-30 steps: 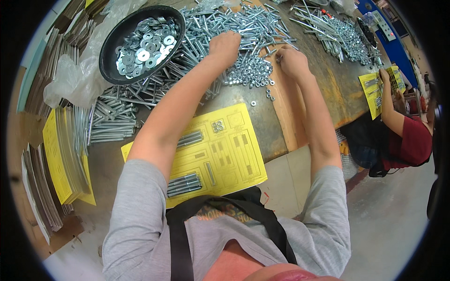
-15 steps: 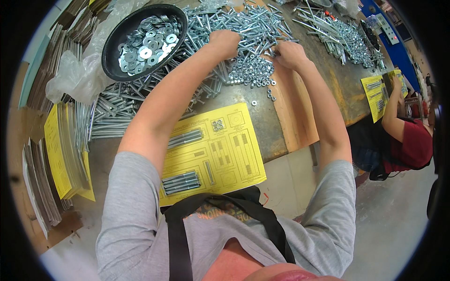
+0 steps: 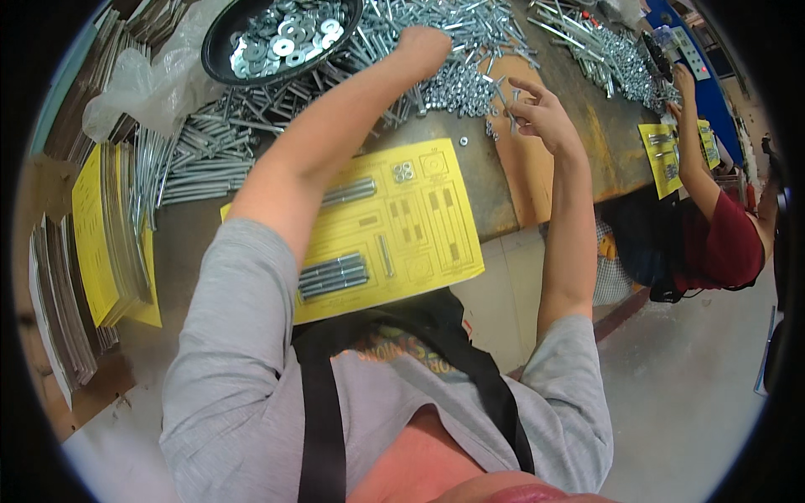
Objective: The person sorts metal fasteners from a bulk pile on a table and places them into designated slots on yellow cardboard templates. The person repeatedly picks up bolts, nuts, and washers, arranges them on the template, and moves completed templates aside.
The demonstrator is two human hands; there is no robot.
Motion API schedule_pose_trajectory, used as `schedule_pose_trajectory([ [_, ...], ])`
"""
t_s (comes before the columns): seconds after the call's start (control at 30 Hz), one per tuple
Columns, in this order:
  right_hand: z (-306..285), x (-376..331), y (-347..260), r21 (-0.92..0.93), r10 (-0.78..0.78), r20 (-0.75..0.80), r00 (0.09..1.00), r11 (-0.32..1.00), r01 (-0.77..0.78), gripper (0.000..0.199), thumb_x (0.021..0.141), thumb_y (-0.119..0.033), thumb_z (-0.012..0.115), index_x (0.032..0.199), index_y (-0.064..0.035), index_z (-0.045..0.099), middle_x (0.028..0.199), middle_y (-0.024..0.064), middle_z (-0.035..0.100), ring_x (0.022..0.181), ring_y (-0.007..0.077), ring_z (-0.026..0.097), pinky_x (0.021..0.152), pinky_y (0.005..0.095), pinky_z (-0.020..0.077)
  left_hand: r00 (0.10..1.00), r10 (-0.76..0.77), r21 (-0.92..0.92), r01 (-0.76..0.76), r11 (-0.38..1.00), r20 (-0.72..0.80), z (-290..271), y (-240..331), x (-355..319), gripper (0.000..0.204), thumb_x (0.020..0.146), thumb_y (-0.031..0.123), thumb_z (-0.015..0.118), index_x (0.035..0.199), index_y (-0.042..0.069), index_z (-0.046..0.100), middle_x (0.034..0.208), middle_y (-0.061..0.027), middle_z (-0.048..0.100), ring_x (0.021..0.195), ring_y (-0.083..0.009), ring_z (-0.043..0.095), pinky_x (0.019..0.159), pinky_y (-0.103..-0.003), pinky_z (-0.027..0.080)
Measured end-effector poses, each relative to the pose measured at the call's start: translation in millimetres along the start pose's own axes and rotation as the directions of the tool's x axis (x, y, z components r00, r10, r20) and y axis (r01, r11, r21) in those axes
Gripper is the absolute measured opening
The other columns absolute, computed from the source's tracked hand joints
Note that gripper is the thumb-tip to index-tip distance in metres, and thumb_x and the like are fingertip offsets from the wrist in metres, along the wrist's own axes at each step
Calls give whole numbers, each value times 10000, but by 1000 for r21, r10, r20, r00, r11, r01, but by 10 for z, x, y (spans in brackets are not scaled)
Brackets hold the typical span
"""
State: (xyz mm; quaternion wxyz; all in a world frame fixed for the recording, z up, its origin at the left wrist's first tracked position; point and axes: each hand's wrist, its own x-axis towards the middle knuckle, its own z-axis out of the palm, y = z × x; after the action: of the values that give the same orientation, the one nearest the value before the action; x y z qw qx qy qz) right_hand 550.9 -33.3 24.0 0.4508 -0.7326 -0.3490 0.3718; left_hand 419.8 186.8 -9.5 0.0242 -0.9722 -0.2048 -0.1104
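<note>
Left hand [image 3: 423,46] curled, knuckles down in pile of bolts [image 3: 470,33] at far side of desk [image 3: 495,180]; grip contents not visible. Right hand [image 3: 541,113] raised just above desk edge, fingers loosely pinched on small bolt [image 3: 513,105], beside heap of nuts [image 3: 457,92]. Black bowl [image 3: 222,42] of washers far left. Yellow sheet [image 3: 419,226] near chest. Co-worker's hand [image 3: 683,84] well right.
</note>
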Motion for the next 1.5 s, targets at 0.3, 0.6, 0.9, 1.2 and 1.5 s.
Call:
schedule_pose_trajectory([
  [0.3,760,-925,176,3,-128,120,984,992,129,458,857,-94,683,1302,-6,620,714,-38,550,597,39,505,542,213,427,988,-90,-102,103,989,125,-899,138,-1288,160,854,177,685,886,28,732,748,-136,709,615,-268,666,569,-387,530],
  [0.6,1308,-1424,234,-519,-162,119,980,831,201,340,824,-114,656,1147,-13,685,724,176,673,661,320,668,653,401,524,872,-123,-404,340,849,474,-704,932,-2378,276,773,291,654,703,33,720,699,-176,672,714,-364,672,693,-467,535],
  [0.9,1529,-1026,147,-157,-189,7,982,970,188,305,759,-262,800,920,-11,735,772,136,725,649,224,684,637,338,523,874,-239,-359,405,841,424,-704,805,-2493,307,822,313,680,951,35,701,912,-176,697,933,-356,666,812,-476,520],
  [1.2,1359,-1145,241,-653,-448,79,891,652,385,248,834,-162,738,1040,-23,741,798,104,722,672,163,664,637,306,514,861,-195,-468,429,772,469,-715,873,-2534,440,788,303,723,1108,13,642,969,-197,688,945,-371,662,826,-468,519],
  [1.5,1422,-1116,389,-369,-197,149,969,898,239,264,822,-161,695,1063,-62,739,814,158,724,717,281,701,704,364,552,954,-105,-615,263,744,281,-600,986,-2655,954,735,181,785,1503,-18,254,1354,-260,480,1162,-404,564,960,-441,489],
])
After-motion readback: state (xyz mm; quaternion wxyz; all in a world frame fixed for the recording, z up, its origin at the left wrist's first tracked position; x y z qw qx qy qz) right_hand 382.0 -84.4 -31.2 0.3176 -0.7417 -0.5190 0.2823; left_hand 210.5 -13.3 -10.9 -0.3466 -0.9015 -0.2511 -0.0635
